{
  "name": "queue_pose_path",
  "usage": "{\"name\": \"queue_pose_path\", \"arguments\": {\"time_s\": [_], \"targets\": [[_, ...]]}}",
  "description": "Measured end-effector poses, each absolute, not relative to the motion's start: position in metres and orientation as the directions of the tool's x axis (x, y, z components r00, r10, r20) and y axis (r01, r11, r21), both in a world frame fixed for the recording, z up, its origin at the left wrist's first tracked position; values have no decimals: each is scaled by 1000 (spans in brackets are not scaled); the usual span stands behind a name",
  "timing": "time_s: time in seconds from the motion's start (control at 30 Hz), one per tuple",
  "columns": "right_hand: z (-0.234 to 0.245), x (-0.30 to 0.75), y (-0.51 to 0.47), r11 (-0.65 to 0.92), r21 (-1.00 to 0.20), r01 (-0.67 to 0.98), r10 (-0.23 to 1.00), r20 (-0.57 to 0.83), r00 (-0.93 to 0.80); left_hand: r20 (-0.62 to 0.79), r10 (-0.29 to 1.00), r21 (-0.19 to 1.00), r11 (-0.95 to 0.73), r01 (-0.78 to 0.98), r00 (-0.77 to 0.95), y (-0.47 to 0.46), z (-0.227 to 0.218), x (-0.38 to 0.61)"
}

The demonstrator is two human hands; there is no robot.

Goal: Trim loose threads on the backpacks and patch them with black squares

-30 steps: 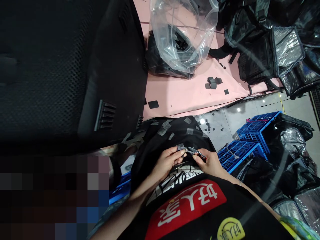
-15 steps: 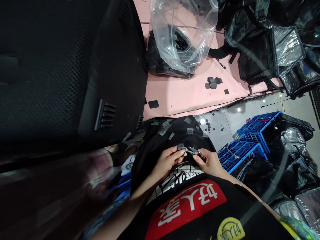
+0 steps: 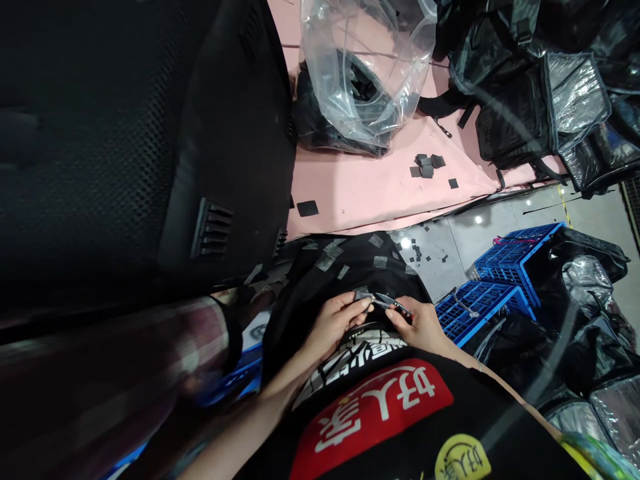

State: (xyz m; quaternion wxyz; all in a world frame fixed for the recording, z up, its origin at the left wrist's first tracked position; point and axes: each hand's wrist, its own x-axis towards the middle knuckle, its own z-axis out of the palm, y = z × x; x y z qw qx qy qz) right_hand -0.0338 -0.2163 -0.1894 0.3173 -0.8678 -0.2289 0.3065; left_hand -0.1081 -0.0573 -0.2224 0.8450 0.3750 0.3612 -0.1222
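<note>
Above my lap, my left hand (image 3: pixel 345 315) pinches a small dark grey square of fabric (image 3: pixel 362 295) between thumb and fingers. In my right hand (image 3: pixel 417 325) is a pair of scissors (image 3: pixel 393 304), its blades pointing left. The scissor tips are at the right edge of the piece, close to my left fingertips; whether they cut into it I cannot tell. Several grey cut squares (image 3: pixel 380 262) lie scattered over the black cloth (image 3: pixel 310 280) on my lap. The scissor handles are partly covered by my right fingers.
A pink-covered table (image 3: pixel 360 193) holds loose black squares (image 3: pixel 425 165), a clear plastic bag (image 3: pixel 370 87) and black bags (image 3: pixel 515 113). A large black mesh object (image 3: pixel 100 147) fills the upper left. Blue crates (image 3: pixel 475 310) stand at right. A person's plaid sleeve (image 3: pixel 195 333) shows at left.
My hands, the scissors and the fabric piece stay almost in place. At the left, the other person's plaid sleeve has shifted and covers more of the view.
</note>
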Motion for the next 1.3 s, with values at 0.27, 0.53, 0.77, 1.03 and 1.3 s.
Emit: {"name": "queue_pose_path", "arguments": {"time_s": [0.27, 0.53, 0.77, 1.03, 1.3], "targets": [[-189, -34, -216, -687, -695, 214, 600, -375, 707, -710, 68, 543, 687, 483, 701, -57, -218, -108], [-189, -35, -217, -687, -690, 228, 612, -379, 694, -726, 59, 515, 707, 485, 685, -56, -217, -107], [-190, -34, -217, -686, -691, 228, 611, -377, 696, -724, 62, 519, 705, 484, 687, -57, -219, -108], [-191, -34, -217, -687, -684, 245, 616, -369, 696, -724, 68, 529, 695, 488, 687, -57, -220, -109], [-190, -36, -216, -685, -690, 236, 610, -365, 704, -730, 54, 516, 697, 498, 681, -57, -220, -110]]}}
